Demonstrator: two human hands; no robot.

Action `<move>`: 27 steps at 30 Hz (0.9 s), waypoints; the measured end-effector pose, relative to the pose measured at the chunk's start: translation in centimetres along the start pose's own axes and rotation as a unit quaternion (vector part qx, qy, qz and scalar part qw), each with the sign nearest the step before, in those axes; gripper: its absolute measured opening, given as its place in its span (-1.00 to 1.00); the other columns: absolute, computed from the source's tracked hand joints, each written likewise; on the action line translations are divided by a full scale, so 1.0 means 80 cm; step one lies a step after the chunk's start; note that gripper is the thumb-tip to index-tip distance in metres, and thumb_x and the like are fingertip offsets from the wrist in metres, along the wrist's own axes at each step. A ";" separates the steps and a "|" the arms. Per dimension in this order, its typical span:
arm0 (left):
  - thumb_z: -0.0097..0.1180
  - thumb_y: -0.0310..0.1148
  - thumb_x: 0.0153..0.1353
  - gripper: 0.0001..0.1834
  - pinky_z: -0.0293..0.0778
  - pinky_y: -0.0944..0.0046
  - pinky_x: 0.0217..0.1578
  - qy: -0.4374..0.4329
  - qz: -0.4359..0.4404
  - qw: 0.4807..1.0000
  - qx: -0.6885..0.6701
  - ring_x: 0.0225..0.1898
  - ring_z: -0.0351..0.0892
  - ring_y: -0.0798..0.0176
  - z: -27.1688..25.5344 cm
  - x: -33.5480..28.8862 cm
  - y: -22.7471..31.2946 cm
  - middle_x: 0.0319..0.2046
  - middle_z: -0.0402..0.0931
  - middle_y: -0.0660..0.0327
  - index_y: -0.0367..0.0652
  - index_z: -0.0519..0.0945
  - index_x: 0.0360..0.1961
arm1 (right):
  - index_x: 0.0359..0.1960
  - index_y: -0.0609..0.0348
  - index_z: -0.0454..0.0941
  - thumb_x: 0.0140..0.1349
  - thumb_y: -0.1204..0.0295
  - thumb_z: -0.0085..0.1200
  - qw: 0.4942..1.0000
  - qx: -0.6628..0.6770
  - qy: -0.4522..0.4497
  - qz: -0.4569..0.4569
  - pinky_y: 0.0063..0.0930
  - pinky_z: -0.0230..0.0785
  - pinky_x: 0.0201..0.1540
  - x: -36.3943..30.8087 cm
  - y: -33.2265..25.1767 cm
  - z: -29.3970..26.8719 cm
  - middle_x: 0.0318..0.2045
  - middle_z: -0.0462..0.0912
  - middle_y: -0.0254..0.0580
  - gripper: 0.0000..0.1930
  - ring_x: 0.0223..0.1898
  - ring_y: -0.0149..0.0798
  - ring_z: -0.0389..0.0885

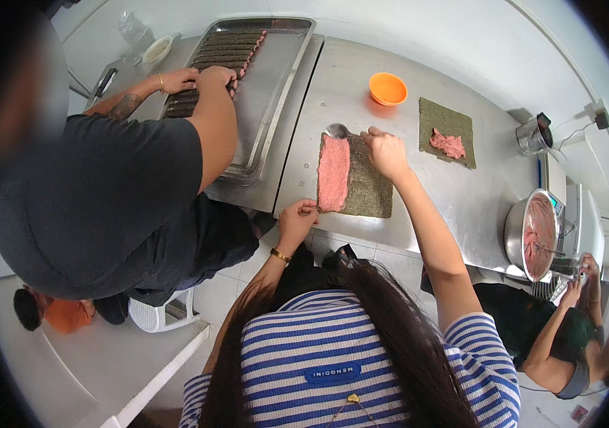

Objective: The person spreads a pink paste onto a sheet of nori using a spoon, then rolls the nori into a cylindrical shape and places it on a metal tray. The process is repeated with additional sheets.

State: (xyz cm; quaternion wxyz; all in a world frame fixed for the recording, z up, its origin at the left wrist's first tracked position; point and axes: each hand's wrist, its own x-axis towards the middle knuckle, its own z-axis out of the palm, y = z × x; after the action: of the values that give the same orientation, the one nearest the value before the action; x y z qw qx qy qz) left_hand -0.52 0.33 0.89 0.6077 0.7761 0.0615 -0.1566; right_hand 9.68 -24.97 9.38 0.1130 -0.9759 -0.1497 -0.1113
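A dark green seaweed sheet [370, 187] lies flat on the steel table in front of me. Pink minced meat paste [333, 175] covers its left part in a smooth strip. My right hand [387, 153] is closed around the handle of a metal spoon [336, 130], whose bowl rests at the far end of the strip. At the sheet's near left corner, my left hand [299, 222] pinches the edge between thumb and fingers. Further right lies a second seaweed sheet [433, 114] with a rough lump of meat paste [448, 143] on it.
An orange bowl [388, 89] stands beyond my sheet. At right, a metal mixing bowl [513, 230] of meat paste sits by a person's hands [581, 282]. On the left, a co-worker's hands [204, 77] work over seaweed rolls [229, 51] in a metal tray [270, 118].
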 end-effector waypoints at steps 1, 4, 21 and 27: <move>0.20 -0.50 0.06 -0.75 0.57 0.40 -0.39 -0.004 -0.001 1.000 -0.004 -0.47 0.70 0.34 0.000 0.001 -0.002 -0.47 0.67 0.18 -0.33 0.63 -0.20 | -0.18 0.07 0.67 0.01 0.55 0.02 1.000 0.001 0.022 0.009 -0.13 0.50 -0.35 0.002 0.002 -0.005 -0.36 0.58 -0.17 -0.69 -0.40 -0.01 0.62; 0.20 -0.51 0.07 -0.77 0.58 0.39 -0.40 -0.008 -0.004 0.999 -0.032 -0.46 0.70 0.33 0.001 0.005 -0.009 -0.46 0.67 0.17 -0.34 0.62 -0.21 | -0.15 0.06 0.67 -0.01 0.53 0.03 0.998 0.024 -0.040 -0.041 -0.16 0.50 -0.38 -0.021 -0.002 -0.025 -0.37 0.58 -0.20 -0.66 -0.41 -0.03 0.62; 0.15 -0.55 0.18 -0.81 0.60 0.39 -0.39 -0.034 -0.036 0.997 -0.052 -0.43 0.66 0.32 -0.005 0.004 -0.003 -0.37 0.62 0.16 -0.37 0.56 -0.17 | -0.23 0.04 0.69 -0.05 0.57 0.04 0.998 -0.015 -0.053 -0.027 -0.14 0.51 -0.33 0.028 0.030 0.007 -0.34 0.60 -0.21 -0.68 -0.35 -0.05 0.65; 0.17 -0.53 0.15 -0.79 0.60 0.38 -0.38 -0.030 -0.036 0.998 -0.034 -0.43 0.67 0.32 -0.005 0.002 0.001 -0.38 0.64 0.13 -0.40 0.57 -0.19 | -0.40 0.11 0.66 -0.09 0.52 0.11 0.995 0.026 -0.088 -0.048 -0.15 0.52 -0.30 -0.006 0.013 -0.024 -0.30 0.62 -0.20 -0.82 -0.33 -0.04 0.66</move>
State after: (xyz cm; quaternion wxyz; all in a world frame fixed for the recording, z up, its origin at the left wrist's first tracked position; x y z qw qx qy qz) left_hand -0.26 0.68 0.99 0.6292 0.7474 0.0765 -0.1990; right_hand 9.23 -26.55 10.89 0.1188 -0.9705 -0.2081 -0.0261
